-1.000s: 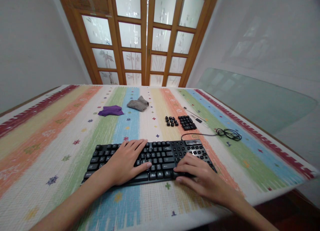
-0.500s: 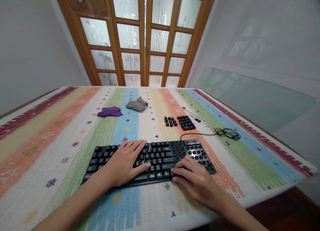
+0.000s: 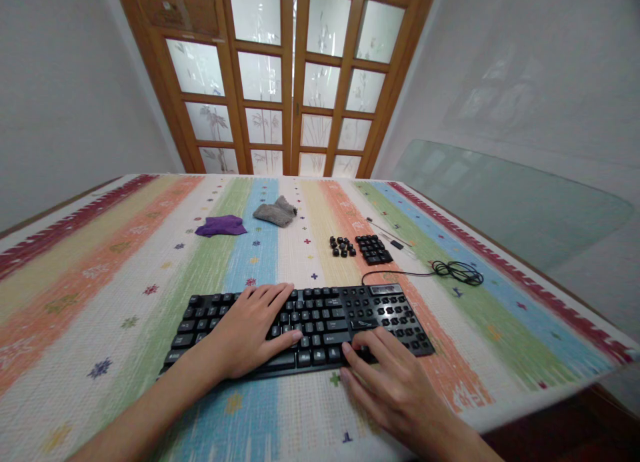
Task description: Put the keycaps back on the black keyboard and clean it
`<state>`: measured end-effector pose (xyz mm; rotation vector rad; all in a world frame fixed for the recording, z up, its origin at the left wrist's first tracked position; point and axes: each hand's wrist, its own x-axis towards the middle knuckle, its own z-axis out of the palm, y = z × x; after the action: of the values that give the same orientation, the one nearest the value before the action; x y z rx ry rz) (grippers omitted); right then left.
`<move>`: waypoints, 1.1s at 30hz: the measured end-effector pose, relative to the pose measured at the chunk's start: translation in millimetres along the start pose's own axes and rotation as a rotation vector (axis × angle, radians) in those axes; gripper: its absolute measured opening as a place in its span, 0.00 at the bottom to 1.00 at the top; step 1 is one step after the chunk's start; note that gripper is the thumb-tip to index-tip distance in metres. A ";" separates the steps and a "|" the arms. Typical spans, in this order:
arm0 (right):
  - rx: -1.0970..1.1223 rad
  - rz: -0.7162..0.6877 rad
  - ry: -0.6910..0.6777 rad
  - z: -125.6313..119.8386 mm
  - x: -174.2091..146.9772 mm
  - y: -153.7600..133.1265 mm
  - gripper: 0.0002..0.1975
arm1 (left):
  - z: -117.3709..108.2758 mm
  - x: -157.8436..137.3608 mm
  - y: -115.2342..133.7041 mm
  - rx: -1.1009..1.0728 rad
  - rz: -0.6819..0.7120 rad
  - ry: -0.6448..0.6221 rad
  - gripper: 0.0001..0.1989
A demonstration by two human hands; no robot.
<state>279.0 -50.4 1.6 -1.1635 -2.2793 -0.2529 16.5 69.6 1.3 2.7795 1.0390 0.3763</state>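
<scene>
A black keyboard [image 3: 327,315] lies across the lower middle of the frame on the cloth-covered tabletop [image 3: 300,415], its long axis running from left to right, with the right end a little higher in the picture than the left. The left hand [image 3: 253,332] rests palm down over the left-centre part of the keys, fingers spread toward the far edge and thumb out to the right; it is open and grips nothing. The right hand [image 3: 393,375] comes in from the lower right with bent fingers, thumb and index drawn close together at the near edge of the keyboard, by the right part of the bottom row. Whether a key is pinched between those fingertips I cannot tell, since the fingers cover that spot. The key relation is there: the right hand is the nearer one to this near-edge stretch and to the capless number-pad section [image 3: 403,312], which lies up and to the right of its fingers, while the left hand is well apart from both. Beyond the keyboard, right of the frame's centre, sit a loose cluster of keycaps [image 3: 343,247] and, just beside it, a tighter block of keycaps [image 3: 373,249], with a coiled cable [image 3: 457,273] farther right.
</scene>
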 end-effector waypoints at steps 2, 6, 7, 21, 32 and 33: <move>-0.007 0.012 0.016 2.6 -1.1 -3.4 0.10 | 0.2 0.1 -0.1 0.003 -0.001 0.006 0.38; 0.029 0.067 0.034 8.6 -6.0 -4.1 0.09 | 1.0 0.0 -0.3 0.012 -0.004 0.013 0.37; 0.038 0.076 0.047 9.4 -7.3 -3.9 0.10 | 1.0 0.0 -0.3 0.012 -0.005 0.012 0.37; -0.253 -0.023 -0.025 20.7 22.4 -3.0 0.24 | -2.8 -1.1 3.8 0.061 -0.011 -0.026 0.37; -0.296 -0.184 -0.049 17.8 23.1 16.4 0.28 | -3.2 -1.6 2.7 0.071 -0.001 -0.045 0.38; -0.289 -0.185 -0.042 17.7 22.2 17.5 0.26 | -3.4 -1.8 2.5 0.071 0.000 -0.048 0.37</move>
<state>275.5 -17.4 -2.0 -1.1026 -2.4481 -0.6523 15.7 66.7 4.8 2.8357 1.0612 0.2764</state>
